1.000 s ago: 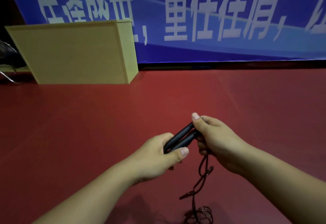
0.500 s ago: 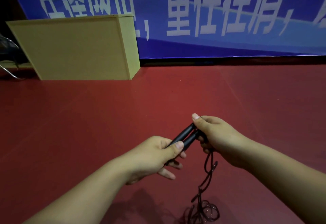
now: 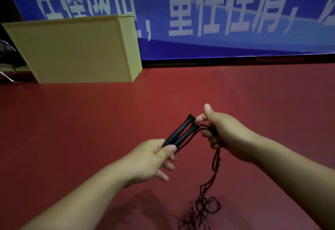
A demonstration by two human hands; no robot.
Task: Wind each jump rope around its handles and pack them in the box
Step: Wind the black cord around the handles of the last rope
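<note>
Right hand (image 3: 224, 135) off handles (image 3: 179, 133) — now gripping rope (image 3: 215, 159).

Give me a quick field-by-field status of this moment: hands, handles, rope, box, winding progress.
left hand: left hand grips the lower ends of both black handles, held side by side
right hand: right hand holds the rope close to the handles' upper ends
rope: mostly loose, hanging from the right hand into a tangled pile on the red floor
box: tan box stands at far left against the blue banner; its inside is not visible
winding: no turns seen around the handles yet
</note>
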